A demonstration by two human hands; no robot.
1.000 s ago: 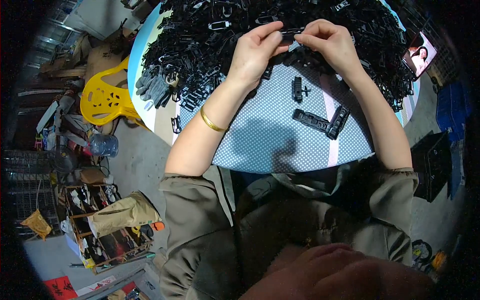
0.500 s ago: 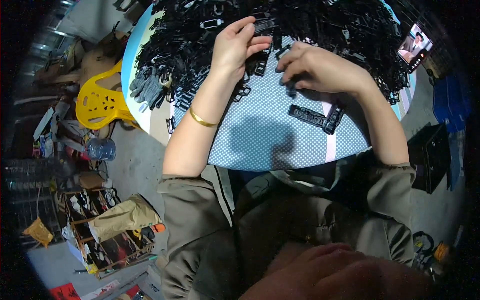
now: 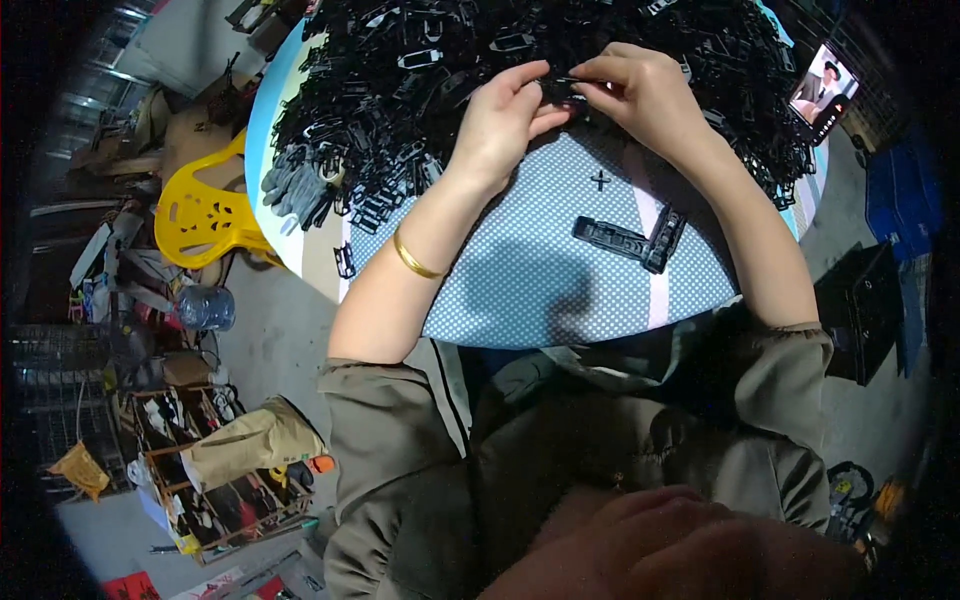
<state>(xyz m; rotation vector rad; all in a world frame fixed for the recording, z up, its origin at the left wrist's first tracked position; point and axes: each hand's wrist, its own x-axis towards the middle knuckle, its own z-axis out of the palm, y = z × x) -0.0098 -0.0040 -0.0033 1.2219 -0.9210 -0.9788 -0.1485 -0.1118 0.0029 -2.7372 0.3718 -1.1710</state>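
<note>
Both hands meet at the near edge of a big heap of small black plastic parts (image 3: 380, 120). My left hand (image 3: 505, 120), a gold bangle on its wrist, is closed around a small black plastic part (image 3: 558, 90), mostly covered by the fingers. From the other side my right hand (image 3: 650, 95) pinches at the same spot with thumb and forefinger. Just below the hands lies a small black cross-shaped piece (image 3: 600, 181) on the dotted tablecloth (image 3: 500, 300). Nearer to me, a row of joined black parts (image 3: 612, 237) touches another black row (image 3: 663, 240) at an angle.
A phone (image 3: 825, 92) with a lit screen stands at the table's right edge. Grey gloves (image 3: 295, 180) lie at the heap's left. Left of the table are a yellow plastic chair (image 3: 205, 205), a clear water jug (image 3: 207, 307) and a crowded wooden rack (image 3: 235, 500).
My right hand has moved up and away from me, its fingertips now meeting my left hand, which shifted slightly right. The cross-shaped piece now shows plainly where the right hand was.
</note>
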